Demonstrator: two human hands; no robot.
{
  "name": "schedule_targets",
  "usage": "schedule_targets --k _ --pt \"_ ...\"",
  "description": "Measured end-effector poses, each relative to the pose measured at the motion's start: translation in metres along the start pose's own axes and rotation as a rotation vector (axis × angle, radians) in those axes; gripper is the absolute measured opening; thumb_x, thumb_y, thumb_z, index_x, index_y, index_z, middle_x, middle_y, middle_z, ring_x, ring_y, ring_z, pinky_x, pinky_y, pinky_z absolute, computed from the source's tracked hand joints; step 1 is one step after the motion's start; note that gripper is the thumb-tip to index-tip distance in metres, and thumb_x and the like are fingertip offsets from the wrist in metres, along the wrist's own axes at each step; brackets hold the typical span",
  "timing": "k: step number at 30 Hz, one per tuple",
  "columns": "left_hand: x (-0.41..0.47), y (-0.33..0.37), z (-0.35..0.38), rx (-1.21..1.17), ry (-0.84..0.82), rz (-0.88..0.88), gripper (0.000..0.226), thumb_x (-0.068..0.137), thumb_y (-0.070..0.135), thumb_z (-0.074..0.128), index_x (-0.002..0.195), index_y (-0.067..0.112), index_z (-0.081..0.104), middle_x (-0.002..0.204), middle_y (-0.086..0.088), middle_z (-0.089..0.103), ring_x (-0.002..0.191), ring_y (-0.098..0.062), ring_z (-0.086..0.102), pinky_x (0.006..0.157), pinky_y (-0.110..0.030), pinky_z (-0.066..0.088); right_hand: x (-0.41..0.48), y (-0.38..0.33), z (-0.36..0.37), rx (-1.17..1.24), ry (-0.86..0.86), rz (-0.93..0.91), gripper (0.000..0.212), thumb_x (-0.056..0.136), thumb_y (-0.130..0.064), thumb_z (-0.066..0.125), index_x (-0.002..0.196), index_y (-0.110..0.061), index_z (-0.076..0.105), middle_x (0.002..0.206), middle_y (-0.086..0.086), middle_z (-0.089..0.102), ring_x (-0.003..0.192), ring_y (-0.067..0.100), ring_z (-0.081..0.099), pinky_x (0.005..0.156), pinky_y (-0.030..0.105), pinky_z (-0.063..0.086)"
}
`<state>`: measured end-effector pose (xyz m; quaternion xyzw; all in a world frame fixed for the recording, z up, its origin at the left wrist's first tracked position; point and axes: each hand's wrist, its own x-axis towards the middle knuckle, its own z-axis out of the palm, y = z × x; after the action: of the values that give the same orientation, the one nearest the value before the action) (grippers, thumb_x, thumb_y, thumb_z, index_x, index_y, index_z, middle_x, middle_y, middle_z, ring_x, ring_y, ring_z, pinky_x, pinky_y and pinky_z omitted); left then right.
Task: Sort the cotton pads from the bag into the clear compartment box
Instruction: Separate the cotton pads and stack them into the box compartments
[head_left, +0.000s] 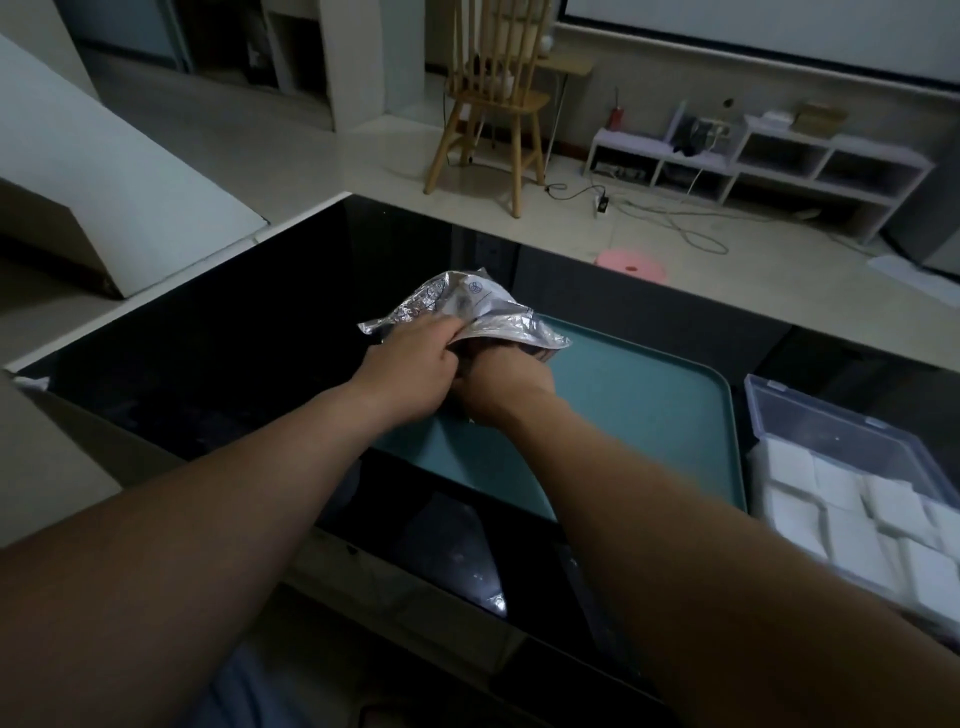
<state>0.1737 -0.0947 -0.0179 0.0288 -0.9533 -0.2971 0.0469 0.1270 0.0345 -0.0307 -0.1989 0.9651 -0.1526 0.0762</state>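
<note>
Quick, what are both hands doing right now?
Left hand: grips the bag.
Right hand: fingers hidden inside the bag, so it cannot be told.

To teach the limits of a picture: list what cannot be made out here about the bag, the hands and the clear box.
1. Head view: contents of the bag; its foil and the left hand cover them.
2. Head view: fingers of the right hand, inside the bag; grip unknown.
3. Head view: the clear compartment box, cut off by the right edge.
4. Head view: the bag's print, too small.
</note>
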Motion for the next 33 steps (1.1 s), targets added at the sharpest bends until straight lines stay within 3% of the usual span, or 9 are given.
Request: schedule_targets --k 5,9,12,15,18,21,26,30,33 --pt "0.001 -0.008 0.005 0.035 -0.096 -0.062 0.066 0.082 0.033 0.026 0.143 0.035 0.05 0.154 -0.003 0.049 0.138 -0.029 0.048 0.112 -0.05 0.04 -0.028 0.02 0.009 0.084 0.151 -0.08 0.024 0.093 -0.033 0.061 0.114 -0.023 0.067 0.123 0.012 0.062 0.101 0.037 0.065 0.076 0.037 0.047" --pt "0.001 0.006 0.009 0.14 -0.184 -0.108 0.05 0.088 0.038 0.026 0.131 0.031 0.05 0.147 -0.007 0.051 0.132 -0.033 0.05 0.107 -0.056 0.041 -0.069 0.067 -0.001 0.098 0.202 -0.097 0.02 0.093 -0.035 0.065 0.111 -0.027 0.067 0.113 0.005 0.056 0.093 0.036 0.063 0.073 0.037 0.05" --pt "0.001 0.022 0.01 0.289 -0.213 -0.067 0.066 0.096 0.046 0.044 0.155 0.024 0.026 0.166 -0.006 0.023 0.152 -0.032 0.024 0.118 -0.064 0.02 -0.098 0.096 -0.015 0.032 0.128 -0.058 0.046 0.092 -0.051 0.066 0.136 -0.042 0.056 0.125 0.0 0.053 0.104 0.032 0.065 0.082 0.039 0.052" --pt "-0.008 0.048 0.008 0.307 -0.115 0.087 0.089 0.09 0.049 0.058 0.162 0.022 0.012 0.17 -0.001 0.006 0.157 -0.025 0.003 0.122 -0.063 0.006 -0.115 0.114 -0.035 0.031 0.049 -0.031 0.089 0.085 -0.064 0.071 0.159 -0.049 0.023 0.15 -0.001 0.043 0.127 0.027 0.058 0.098 0.042 0.05" --pt "-0.02 0.066 0.01 0.265 0.019 0.233 0.073 0.08 0.043 0.056 0.149 0.024 0.042 0.158 -0.004 0.031 0.15 -0.029 0.024 0.12 -0.054 0.023 -0.123 0.124 -0.05 0.028 -0.015 0.041 0.106 0.082 -0.063 0.078 0.164 -0.042 0.014 0.159 0.004 0.036 0.137 0.03 0.051 0.107 0.045 0.046" --pt "-0.032 0.079 0.024 0.205 -0.05 0.286 0.029 0.084 0.028 0.06 0.113 0.022 0.064 0.123 -0.005 0.056 0.117 -0.028 0.054 0.097 -0.044 0.046 -0.131 0.133 -0.052 0.031 -0.03 0.16 0.098 0.082 -0.057 0.08 0.16 -0.026 0.028 0.155 0.01 0.043 0.133 0.03 0.055 0.109 0.044 0.047" --pt "-0.04 0.09 0.059 0.308 -0.276 0.298 0.01 0.089 0.023 0.058 0.095 0.021 0.051 0.11 -0.008 0.058 0.104 -0.03 0.059 0.086 -0.042 0.049 -0.14 0.121 -0.035 0.03 0.095 0.131 0.07 0.081 -0.063 0.076 0.134 -0.025 0.049 0.131 0.004 0.057 0.118 0.028 0.059 0.092 0.039 0.049" --pt "-0.035 0.094 0.067 0.336 -0.281 0.299 0.009 0.092 0.025 0.055 0.093 0.025 0.046 0.113 -0.008 0.06 0.105 -0.03 0.059 0.085 -0.039 0.048 -0.133 0.113 -0.025 -0.038 0.154 0.139 0.047 0.09 -0.054 0.066 0.121 -0.019 0.056 0.122 0.009 0.06 0.115 0.034 0.056 0.089 0.042 0.047" --pt "-0.031 0.092 0.069 0.326 -0.294 0.27 0.006 0.092 0.028 0.055 0.096 0.025 0.051 0.113 -0.009 0.06 0.104 -0.031 0.06 0.089 -0.043 0.05 -0.133 0.118 -0.025 -0.073 0.133 0.144 0.049 0.089 -0.054 0.067 0.122 -0.02 0.057 0.122 0.01 0.057 0.114 0.035 0.054 0.091 0.045 0.048"
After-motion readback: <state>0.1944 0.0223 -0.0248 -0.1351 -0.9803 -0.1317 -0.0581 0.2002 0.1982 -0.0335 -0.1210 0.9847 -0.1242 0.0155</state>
